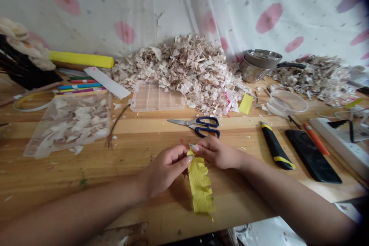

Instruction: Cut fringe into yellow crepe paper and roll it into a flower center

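A yellow crepe paper strip [199,188] hangs down from my fingers, its right edge cut into a fringe of short tabs. My left hand [170,165] pinches the strip's upper end between thumb and fingers. Close against it, my right hand [217,152] is also closed on the top of the strip, thumb over the fingers. Whether anything else is inside the pinch is hidden. Just beyond my hands lie scissors [198,123] with dark blue handles, blades pointing left.
Dried petal-like flakes [187,69] are heaped at the back. A clear divided box [157,96] and a flake-filled tray [80,119] stand left. Right are a utility knife [276,148], phone [313,155], power strip [343,146], metal pans [258,65] and a yellow paper square [246,103].
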